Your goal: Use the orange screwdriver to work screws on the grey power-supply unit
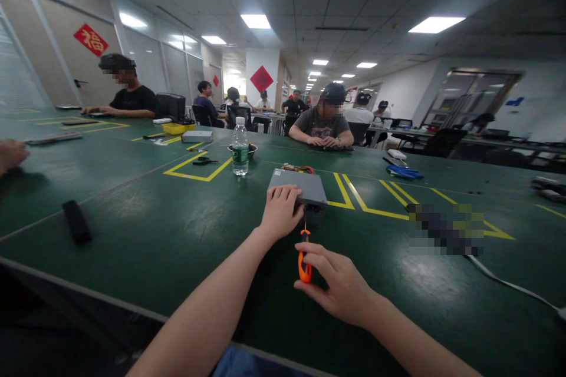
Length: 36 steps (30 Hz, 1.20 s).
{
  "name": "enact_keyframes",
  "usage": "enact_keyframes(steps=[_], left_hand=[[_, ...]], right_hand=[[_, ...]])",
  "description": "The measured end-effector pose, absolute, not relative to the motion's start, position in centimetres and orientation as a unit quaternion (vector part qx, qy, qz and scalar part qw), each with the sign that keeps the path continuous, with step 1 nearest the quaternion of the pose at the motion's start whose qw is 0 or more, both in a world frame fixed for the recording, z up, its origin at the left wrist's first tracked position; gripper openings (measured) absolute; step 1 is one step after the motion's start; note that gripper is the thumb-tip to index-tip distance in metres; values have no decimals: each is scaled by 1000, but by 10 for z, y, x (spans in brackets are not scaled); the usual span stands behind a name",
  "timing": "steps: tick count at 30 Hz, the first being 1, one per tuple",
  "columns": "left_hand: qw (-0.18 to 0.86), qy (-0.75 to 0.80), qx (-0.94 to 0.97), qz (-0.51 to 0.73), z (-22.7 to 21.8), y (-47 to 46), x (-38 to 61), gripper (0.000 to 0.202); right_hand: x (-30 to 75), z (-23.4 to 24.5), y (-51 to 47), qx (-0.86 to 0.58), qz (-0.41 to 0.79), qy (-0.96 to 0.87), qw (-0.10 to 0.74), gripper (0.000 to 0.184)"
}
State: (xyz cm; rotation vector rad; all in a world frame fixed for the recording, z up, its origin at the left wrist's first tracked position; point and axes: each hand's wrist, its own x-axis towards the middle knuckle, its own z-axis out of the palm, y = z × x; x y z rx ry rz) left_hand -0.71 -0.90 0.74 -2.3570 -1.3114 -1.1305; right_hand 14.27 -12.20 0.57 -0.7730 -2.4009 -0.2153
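Observation:
A grey metal computer power supply [309,182] lies on the green table, its wires bunched behind it and a dark socket on the side nearest me. My left hand [283,209] grips its near left edge, fingers over the top and thumb down at the front face. With my right hand [333,280] I hold an orange and black screwdriver [305,268] by the handle between fingers and thumb. Its shaft points away from me, and the tip meets the front face of the power supply close to my left thumb; the screw itself is too small to see.
Behind the power supply stand a water bottle [240,150] and a bowl [251,151]. A black bar [76,222] lies at left, blue gloves [404,172] at right. Yellow tape marks the table [198,277]. Across it sits a person [325,123]; another person's hand [12,154] shows at far left.

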Motion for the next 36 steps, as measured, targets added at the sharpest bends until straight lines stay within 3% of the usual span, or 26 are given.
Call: enact_keyframes(steps=[5, 11, 36], left_hand=[[103, -445, -800, -389, 6, -8, -7, 29], [106, -443, -802, -386, 6, -7, -8, 29], [106, -438, -803, -390, 7, -7, -7, 28]], right_hand=[[142, 11, -125, -284, -90, -919, 257, 31], [142, 6, -120, -280, -95, -896, 331, 21], [170, 20, -124, -259, -173, -857, 410, 23]])
